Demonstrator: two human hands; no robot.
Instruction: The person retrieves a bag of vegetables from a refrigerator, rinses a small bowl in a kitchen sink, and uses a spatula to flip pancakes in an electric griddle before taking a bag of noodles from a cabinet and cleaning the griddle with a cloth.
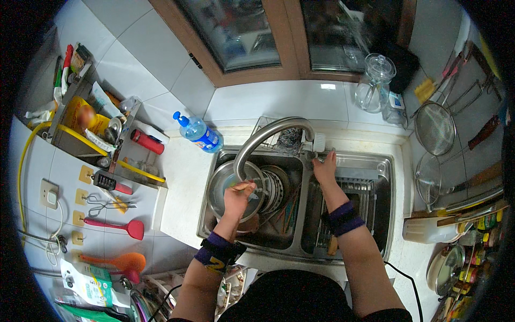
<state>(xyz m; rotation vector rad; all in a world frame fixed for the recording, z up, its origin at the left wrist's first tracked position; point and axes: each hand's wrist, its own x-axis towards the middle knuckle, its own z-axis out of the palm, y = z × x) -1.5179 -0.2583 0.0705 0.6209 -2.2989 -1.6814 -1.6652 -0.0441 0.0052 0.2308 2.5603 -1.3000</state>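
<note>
My left hand (237, 197) is over the left basin (277, 237) of a double stainless-steel sink, just below the spout of a curved metal faucet (263, 135). Its thumb and fingers pinch a small, pale, translucent thing (253, 196), too blurred to name. Under that hand stands a round metal pot (213, 197), with bowls or plates (275, 193) stacked to its right and chopsticks (291, 209) beyond. My right hand (326, 167) grips at the faucet's handle (312, 156), behind the divider between the basins. Whether water runs is hard to tell.
A metal dish rack (364, 201) sits in the right basin. Behind the left basin is a wire rack (265, 129) with a steel scouring pad (289, 140). A blue soap bottle (201, 135) stands at back left, a glass pitcher (372, 88) at back right. Strainers (434, 126) hang on the right.
</note>
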